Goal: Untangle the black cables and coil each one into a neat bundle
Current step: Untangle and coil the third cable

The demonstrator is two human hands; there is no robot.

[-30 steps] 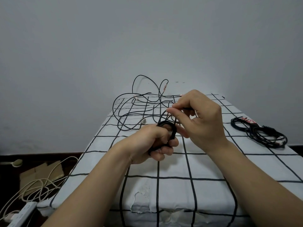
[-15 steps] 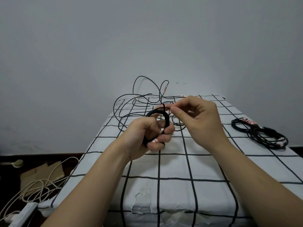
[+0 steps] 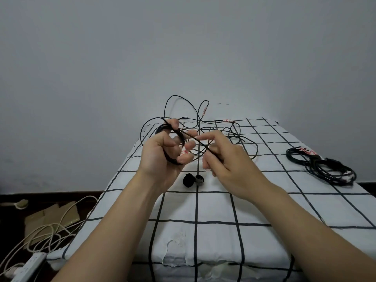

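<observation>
Curled round a coil (image 3: 172,159) of black cable, the left hand (image 3: 162,151) holds the loops up over the far half of the checked table (image 3: 223,210), thumb pressing them in place. The right hand (image 3: 227,161) pinches the free strand (image 3: 198,140) between thumb and fingers, just right of the coil. The rest of the cable runs back into the loose tangle (image 3: 230,131) at the far end.

For a neat wrap, I judge the strand should stay lightly taut, each turn matching the loops already held, with slack eased from the tangle rather than yanked.

Compared with 0.5 s ago, the right hand has drawn away from the coil, stretching the strand. 2 small rolls (image 3: 188,180) on the cloth are now uncovered.
</observation>
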